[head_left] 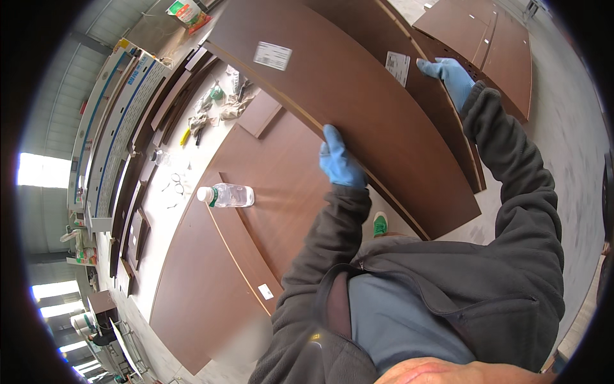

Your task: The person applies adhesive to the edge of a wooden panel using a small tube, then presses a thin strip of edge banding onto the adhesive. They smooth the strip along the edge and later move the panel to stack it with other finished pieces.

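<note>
Two long brown boards are tilted up in front of me, both with white labels. My left hand (342, 161), in a blue glove, grips the lower left edge of the nearer board (358, 109). The other board (364, 38) stands behind it, to the right. My right hand (453, 80), also gloved in blue, is closed over that board's right edge, fingertips near its label. Parts of both hands are hidden by the boards. Below and left lie flat brown panels (185, 281), with a narrow strip (246, 240) and a clear plastic bottle (233, 196) on top.
More brown panels (511, 64) lie at the far right. Crumpled cloths (233, 107), a yellow tool (185, 137) and glasses (177, 184) rest on the white surface at left. Stacked dark strips (134, 192) and long white cartons (128, 128) stand beyond. My green shoe (380, 224) shows below.
</note>
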`<state>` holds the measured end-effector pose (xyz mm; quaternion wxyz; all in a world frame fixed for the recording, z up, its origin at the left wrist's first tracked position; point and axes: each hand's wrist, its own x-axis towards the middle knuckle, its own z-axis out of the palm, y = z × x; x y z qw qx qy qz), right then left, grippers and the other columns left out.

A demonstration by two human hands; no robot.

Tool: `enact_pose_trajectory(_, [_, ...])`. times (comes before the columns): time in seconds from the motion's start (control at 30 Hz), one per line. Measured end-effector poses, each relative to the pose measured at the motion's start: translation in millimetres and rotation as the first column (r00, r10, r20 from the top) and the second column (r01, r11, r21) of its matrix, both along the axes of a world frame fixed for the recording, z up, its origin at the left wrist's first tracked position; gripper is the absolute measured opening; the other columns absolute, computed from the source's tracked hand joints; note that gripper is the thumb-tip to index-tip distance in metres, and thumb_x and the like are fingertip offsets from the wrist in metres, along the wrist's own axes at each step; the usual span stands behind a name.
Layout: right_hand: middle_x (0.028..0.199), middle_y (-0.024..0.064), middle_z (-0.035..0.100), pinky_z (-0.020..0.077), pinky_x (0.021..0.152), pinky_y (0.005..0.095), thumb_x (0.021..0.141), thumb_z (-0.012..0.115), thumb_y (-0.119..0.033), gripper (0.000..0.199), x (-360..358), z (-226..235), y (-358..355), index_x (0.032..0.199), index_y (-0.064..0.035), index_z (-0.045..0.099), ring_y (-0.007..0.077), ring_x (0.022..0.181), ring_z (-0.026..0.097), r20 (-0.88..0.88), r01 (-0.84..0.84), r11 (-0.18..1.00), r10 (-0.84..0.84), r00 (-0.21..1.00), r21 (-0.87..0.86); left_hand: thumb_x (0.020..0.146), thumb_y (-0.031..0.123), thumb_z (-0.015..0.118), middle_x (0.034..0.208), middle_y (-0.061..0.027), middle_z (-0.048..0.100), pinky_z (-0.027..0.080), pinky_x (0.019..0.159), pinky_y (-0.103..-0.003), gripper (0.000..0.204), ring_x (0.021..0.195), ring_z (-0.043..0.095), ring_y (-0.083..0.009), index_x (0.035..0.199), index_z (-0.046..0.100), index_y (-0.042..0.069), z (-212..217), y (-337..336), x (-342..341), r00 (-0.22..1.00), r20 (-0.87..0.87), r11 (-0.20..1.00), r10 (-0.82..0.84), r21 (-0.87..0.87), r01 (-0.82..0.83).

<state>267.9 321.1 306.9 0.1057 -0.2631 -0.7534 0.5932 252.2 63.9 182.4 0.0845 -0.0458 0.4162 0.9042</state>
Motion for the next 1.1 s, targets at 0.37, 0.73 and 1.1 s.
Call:
enact_pose_trajectory(0.37, [0.1, 0.0042, 0.074, 0.0533, 0.071, 0.0273, 0.106, 0.06, -0.047, 0.047, 70, -75, -2, 0.119, -0.0033, 0.071, 0.0118, 0.082, 0.068, 0.299, 0.0, 0.794, 0.229, 0.926, -0.608, 0.098, 0.05, 0.072, 0.095, -0.0071, 0.071, 0.055, 0.077, -0.032, 0.054, 0.085, 0.065, -0.0129, 0.102, 0.066, -0.003, -23, -20, 76, 0.869, 0.417, 0.84, -0.265, -0.343, 0.421])
enact_pose_trajectory(0.73, [0.113, 0.0171, 0.074, 0.0587, 0.089, 0.0398, 0.092, 0.072, -0.035, 0.056, 156, -116, -67, 0.127, 0.0075, 0.064, 0.0259, 0.096, 0.073, 0.427, -0.139, 0.792, 0.458, 0.779, -0.595, 0.094, 0.049, 0.071, 0.091, -0.0138, 0.073, 0.055, 0.081, -0.036, 0.049, 0.085, 0.069, -0.0204, 0.101, 0.074, 0.001, -27, -180, 68, 0.673, 0.349, 0.399, -0.652, -0.596, 0.696])
enact_pose_trajectory(1.1, [0.117, 0.0148, 0.072, 0.0584, 0.091, 0.0393, 0.094, 0.07, -0.033, 0.054, 194, -90, -116, 0.13, 0.0061, 0.062, 0.0246, 0.101, 0.072, 0.448, 0.007, 0.834, 0.29, 0.846, -0.552, 0.065, 0.075, 0.081, 0.174, -0.0217, -0.001, 0.005, 0.127, -0.06, 0.143, 0.159, -0.001, -0.0484, 0.168, 0.004, 0.012, -145, -400, 50, 0.812, 0.465, -0.266, 0.352, -0.783, 0.563])
